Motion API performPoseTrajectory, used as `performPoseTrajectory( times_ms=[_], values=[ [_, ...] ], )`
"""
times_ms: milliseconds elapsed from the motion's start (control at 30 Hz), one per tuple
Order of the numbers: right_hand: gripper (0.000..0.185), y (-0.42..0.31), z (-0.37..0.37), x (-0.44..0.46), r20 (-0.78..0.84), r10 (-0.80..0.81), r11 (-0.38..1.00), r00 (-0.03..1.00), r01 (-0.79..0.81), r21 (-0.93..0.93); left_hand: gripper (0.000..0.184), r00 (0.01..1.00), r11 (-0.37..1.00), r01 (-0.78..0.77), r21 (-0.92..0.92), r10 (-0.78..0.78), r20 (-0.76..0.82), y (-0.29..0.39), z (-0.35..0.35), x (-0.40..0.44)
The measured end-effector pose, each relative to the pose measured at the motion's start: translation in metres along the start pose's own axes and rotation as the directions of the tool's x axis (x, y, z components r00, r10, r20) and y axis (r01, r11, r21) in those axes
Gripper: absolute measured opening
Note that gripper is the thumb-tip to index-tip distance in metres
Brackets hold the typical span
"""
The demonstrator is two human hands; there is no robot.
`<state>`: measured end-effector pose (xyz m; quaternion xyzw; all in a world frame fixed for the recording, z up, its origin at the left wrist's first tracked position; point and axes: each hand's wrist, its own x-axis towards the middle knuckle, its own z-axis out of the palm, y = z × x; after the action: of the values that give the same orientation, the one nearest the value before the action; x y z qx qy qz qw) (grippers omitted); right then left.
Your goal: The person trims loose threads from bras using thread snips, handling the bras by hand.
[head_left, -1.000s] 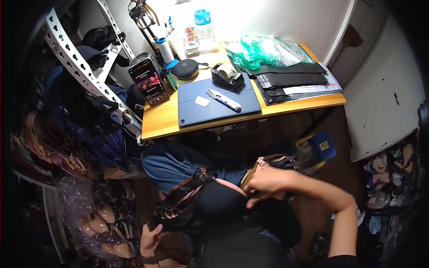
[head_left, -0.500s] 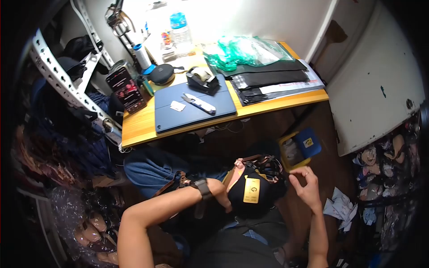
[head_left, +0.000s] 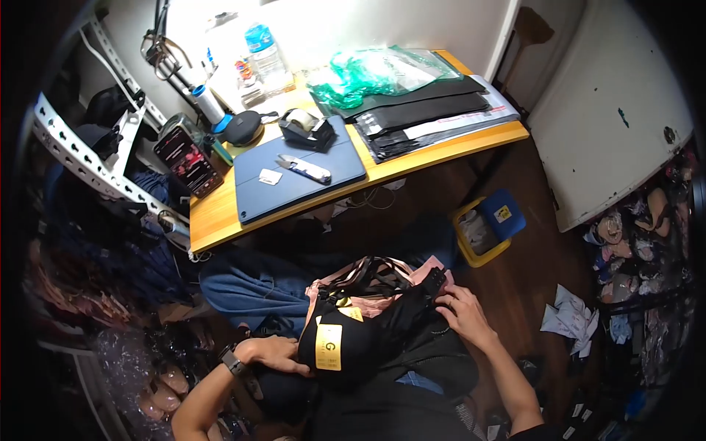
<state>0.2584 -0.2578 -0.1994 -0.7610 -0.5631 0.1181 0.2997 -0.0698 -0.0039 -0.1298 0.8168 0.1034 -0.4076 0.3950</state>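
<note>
Across my lap lies a black bra (head_left: 368, 342) with pink lining and straps, a yellow tag (head_left: 329, 347) marked G on its left cup. My left hand (head_left: 276, 354), with a dark watch on the wrist, is closed at the left edge of that cup, its thumb against the fabric. The fingers of my right hand (head_left: 463, 314) pinch the black band near its hook end at the right. More black and pink straps (head_left: 375, 275) are bunched behind the cups.
A wooden table (head_left: 441, 151) ahead carries a blue tablet case (head_left: 250, 198), a cutter (head_left: 304, 169), a tape dispenser (head_left: 307, 131), a phone (head_left: 188, 162) and dark plastic bags (head_left: 426, 110). A yellow and blue bin (head_left: 482, 257) stands on the floor at right, near crumpled paper (head_left: 570, 320).
My left arm has drawn back to the left and my right hand has come in to the band. The bra has shifted left and is spread wider. The view has turned right.
</note>
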Motion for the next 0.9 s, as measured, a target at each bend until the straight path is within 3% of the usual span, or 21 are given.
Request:
performPoseTrajectory(
  times_ms=[33, 133, 167, 233, 267, 367, 400, 433, 467, 533, 600, 667, 733, 800, 833, 867, 900],
  values=[
    [0.024, 0.000, -0.001, 0.006, 0.054, 0.009, 1.000, 0.999, -0.009, -0.017, 0.065, 1.000, 1.000, 0.010, -0.013, -0.010, -0.008, -0.003, 0.002, -0.009],
    [0.023, 0.001, -0.003, 0.014, 0.168, 0.017, 0.999, 0.986, -0.010, -0.044, 0.066, 0.941, 0.835, 0.243, -0.494, -0.326, -0.088, -0.006, 0.002, -0.042],
    [0.023, 0.001, -0.003, 0.015, 0.182, 0.055, 0.998, 0.982, -0.051, -0.026, 0.066, 0.938, 0.826, 0.247, -0.506, -0.336, -0.090, -0.018, 0.008, -0.048],
    [0.021, 0.004, -0.003, 0.016, 0.209, 0.129, 0.991, 0.969, -0.133, 0.006, 0.066, 0.768, 0.613, 0.570, -0.547, -0.634, 0.090, -0.057, 0.024, -0.052],
    [0.021, 0.003, -0.003, 0.016, 0.218, 0.118, 0.992, 0.969, -0.124, 0.013, 0.066, 0.763, 0.602, 0.573, -0.556, -0.640, 0.093, -0.077, 0.035, -0.058],
    [0.021, 0.000, -0.007, 0.016, 0.165, 0.142, 0.990, 0.976, -0.143, 0.000, 0.061, 0.716, 0.622, 0.410, -0.667, -0.673, -0.187, -0.110, 0.061, -0.075],
    [0.021, 0.003, -0.009, 0.014, 0.169, 0.135, 0.990, 0.976, -0.138, 0.002, 0.061, 0.712, 0.617, 0.410, -0.672, -0.677, -0.186, -0.109, 0.074, -0.076],
    [0.021, 0.007, -0.013, 0.015, 0.185, 0.129, 0.990, 0.974, -0.136, 0.027, 0.061, 0.422, 0.696, 0.303, -0.651, -0.710, -0.564, -0.075, 0.073, -0.076],
    [0.021, 0.012, -0.016, 0.014, 0.202, 0.124, 0.989, 0.972, -0.137, 0.052, 0.065, 0.024, 0.782, 0.235, -0.577, -0.598, -0.801, -0.040, 0.070, -0.073],
    [0.022, 0.013, -0.020, 0.011, 0.234, 0.114, 0.989, 0.965, -0.133, 0.070, 0.079, -0.243, 0.804, 0.221, -0.552, -0.503, -0.829, 0.033, 0.058, -0.055],
    [0.022, 0.014, -0.026, 0.011, 0.281, 0.130, 0.990, 0.951, -0.139, 0.011, 0.086, -0.154, 0.843, 0.085, -0.531, -0.515, -0.843, 0.077, 0.056, -0.044],
    [0.023, 0.013, -0.034, 0.015, 0.304, 0.132, 0.991, 0.944, -0.132, -0.020, 0.090, -0.034, 0.948, 0.005, -0.320, -0.319, -0.947, 0.105, 0.060, -0.026],
    [0.019, 0.009, -0.048, 0.028, 0.435, 0.197, 0.980, 0.879, -0.163, -0.114, 0.096, 0.029, 0.995, 0.008, -0.095, -0.095, -0.995, 0.133, 0.067, 0.010],
    [0.017, 0.002, -0.063, 0.043, 0.491, 0.220, 0.974, 0.843, -0.158, -0.165, 0.097, 0.039, 0.998, 0.042, -0.043, -0.045, -0.998, 0.110, 0.070, 0.055],
    [0.015, -0.005, -0.069, 0.050, 0.547, 0.180, 0.955, 0.818, -0.278, 0.101, 0.098, 0.072, 0.997, 0.072, 0.014, 0.009, -0.997, 0.105, 0.065, 0.065],
    [0.013, -0.015, -0.073, 0.056, 0.591, 0.126, 0.848, 0.797, -0.396, 0.352, 0.098, 0.068, 0.997, 0.075, 0.014, 0.008, -0.998, 0.098, 0.061, 0.066],
    [0.011, -0.026, -0.077, 0.059, 0.622, 0.064, 0.662, 0.780, -0.500, 0.558, 0.095, 0.132, 0.990, -0.092, -0.107, -0.094, -0.987, 0.093, 0.042, 0.060]
  ],
)
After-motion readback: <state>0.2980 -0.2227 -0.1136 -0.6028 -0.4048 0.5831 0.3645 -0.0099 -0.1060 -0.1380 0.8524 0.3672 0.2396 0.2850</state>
